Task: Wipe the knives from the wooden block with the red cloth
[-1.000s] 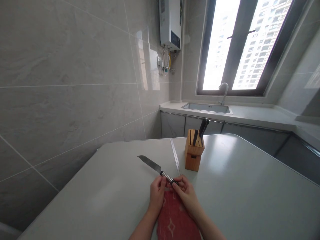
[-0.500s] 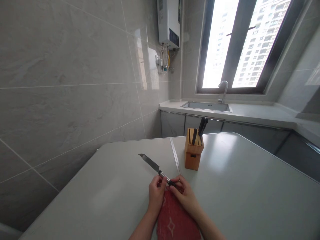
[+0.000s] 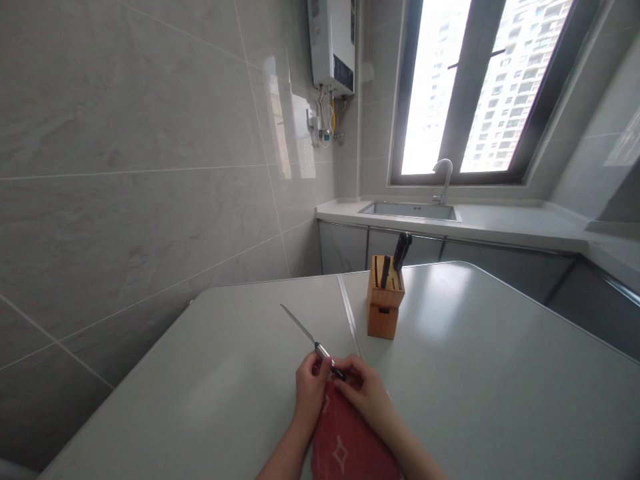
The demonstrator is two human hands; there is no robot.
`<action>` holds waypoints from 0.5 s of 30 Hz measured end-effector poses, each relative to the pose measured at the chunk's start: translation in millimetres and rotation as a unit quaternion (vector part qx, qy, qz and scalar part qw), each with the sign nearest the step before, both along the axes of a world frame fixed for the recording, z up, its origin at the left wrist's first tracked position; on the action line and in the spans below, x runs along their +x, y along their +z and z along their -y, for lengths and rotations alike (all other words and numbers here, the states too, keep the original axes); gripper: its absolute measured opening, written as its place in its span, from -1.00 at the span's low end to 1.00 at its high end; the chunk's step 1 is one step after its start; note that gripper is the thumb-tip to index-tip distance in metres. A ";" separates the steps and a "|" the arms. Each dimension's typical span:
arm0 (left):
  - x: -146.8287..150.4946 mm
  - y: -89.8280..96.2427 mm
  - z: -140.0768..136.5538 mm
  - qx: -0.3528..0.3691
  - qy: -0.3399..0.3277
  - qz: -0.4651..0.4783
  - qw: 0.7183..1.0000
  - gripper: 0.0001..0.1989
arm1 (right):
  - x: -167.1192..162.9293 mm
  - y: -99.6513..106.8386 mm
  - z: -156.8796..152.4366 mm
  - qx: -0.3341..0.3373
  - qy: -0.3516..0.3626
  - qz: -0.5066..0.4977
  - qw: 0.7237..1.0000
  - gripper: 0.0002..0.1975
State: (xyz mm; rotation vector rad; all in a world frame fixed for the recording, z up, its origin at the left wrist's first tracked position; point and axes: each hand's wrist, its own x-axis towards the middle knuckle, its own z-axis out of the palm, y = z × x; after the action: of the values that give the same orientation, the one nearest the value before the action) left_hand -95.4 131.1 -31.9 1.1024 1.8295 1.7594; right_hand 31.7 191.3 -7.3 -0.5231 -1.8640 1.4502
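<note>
A knife (image 3: 299,325) points away to the upper left above the white table, its thin blade seen nearly edge-on. My left hand (image 3: 311,387) is closed on its black and silver handle. My right hand (image 3: 363,387) pinches the black butt end of that handle. Between my forearms lies a red cloth (image 3: 345,440) with a pale diamond pattern. Its upper edge reaches my fingers, and I cannot tell how firmly either hand grips it.
A wooden knife block (image 3: 384,310) with black-handled knives stands past my right hand on the white table (image 3: 225,373). Behind are a counter (image 3: 510,223) with a sink (image 3: 410,211) and a faucet (image 3: 444,180). A tiled wall (image 3: 135,233) runs along the left.
The knife has rolled about its handle, so its blade has gone from showing its flat side to nearly edge-on. Both hands keep hold, and the view has shifted slightly.
</note>
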 end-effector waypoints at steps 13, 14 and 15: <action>-6.3 -8.6 -1.6 -0.017 0.060 -0.017 0.998 -0.69 | 17.8 -6.0 -21.4 0.253 -0.071 0.298 0.917 -0.69; -6.1 -8.7 -1.5 -0.012 0.056 -0.012 0.998 -0.70 | 21.1 -6.2 -23.9 0.264 -0.081 0.325 0.905 -0.67; -5.6 -8.8 -1.6 -0.007 0.048 -0.008 0.999 -0.70 | 23.8 -6.5 -26.0 0.268 -0.084 0.343 0.896 -0.64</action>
State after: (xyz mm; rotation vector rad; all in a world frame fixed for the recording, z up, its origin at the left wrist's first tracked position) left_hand -101.1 132.6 -40.7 1.0417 1.9310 1.7937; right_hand 55.5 217.3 -13.8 -0.9637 -2.5573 0.5967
